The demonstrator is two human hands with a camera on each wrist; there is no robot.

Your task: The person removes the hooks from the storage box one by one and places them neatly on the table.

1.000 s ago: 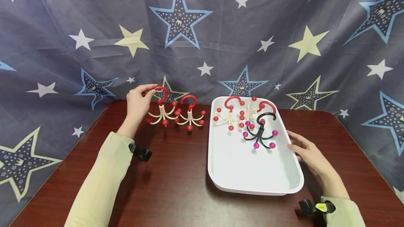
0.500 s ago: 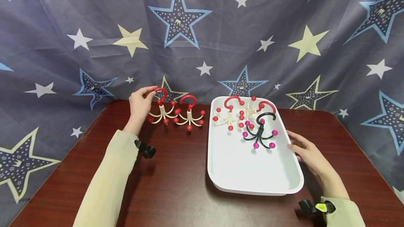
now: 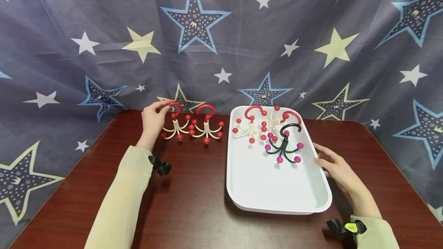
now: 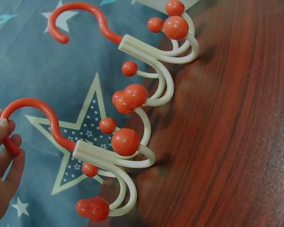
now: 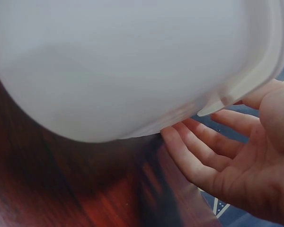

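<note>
My left hand (image 3: pixel 152 120) pinches the curved red top of a hanger hook (image 3: pixel 175 123) with cream arms and red ball tips. It stands upright at the table's back left, its ball tips low over the wood. Close beside it, a matching hanger hook (image 3: pixel 206 126) stands upright, and their balls meet or overlap in the left wrist view. On the right is a white tray (image 3: pixel 273 187). My right hand (image 3: pixel 340 172) lies along its right side, with relaxed fingers (image 5: pixel 194 165) touching the outer wall under the rim in the right wrist view.
Inside the tray's far half are two red-and-cream hanger hooks (image 3: pixel 251 128) and a black one (image 3: pixel 284 145) with magenta balls. A grey star-patterned curtain (image 3: pixel 242 49) hangs behind the dark reddish-brown table (image 3: pixel 194 203).
My left hand has lowered its hanger hook slightly, still next to the matching one. The right hand and tray stay in place.
</note>
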